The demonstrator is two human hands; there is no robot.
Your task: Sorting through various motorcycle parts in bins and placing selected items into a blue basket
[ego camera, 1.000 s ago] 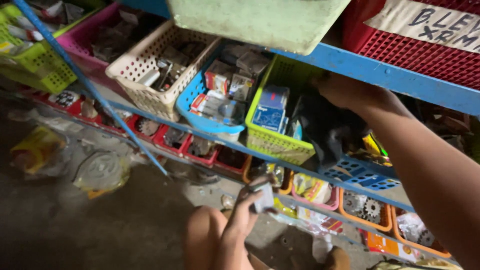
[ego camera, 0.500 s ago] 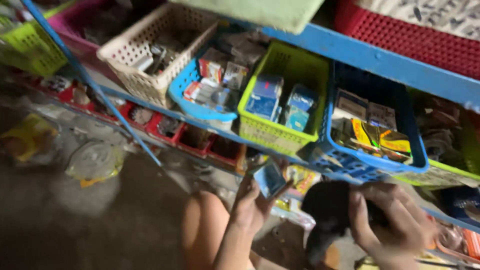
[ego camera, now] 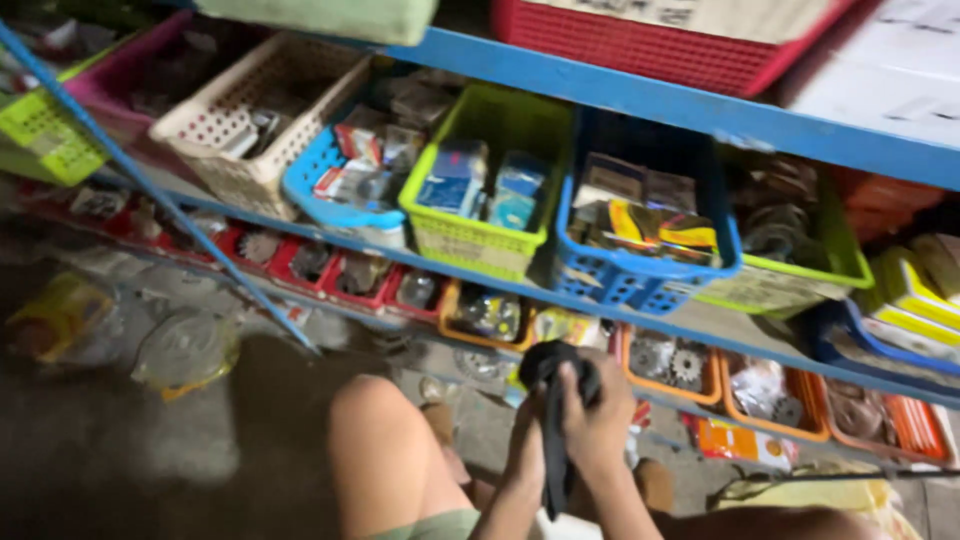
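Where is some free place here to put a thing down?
The dark floor left of the knee, below the crumpled clear bag, is bare. The shelf strip under the blue basket is partly bare. The baskets and red trays are crowded.

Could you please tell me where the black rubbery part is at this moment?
In the head view, the black rubbery part sits low at centre, gripped between both hands, below the blue plastic basket and beside the orange tray of metal sprockets.

Both hands raised together; right hand (ego camera: 598, 415) closed in a grip.
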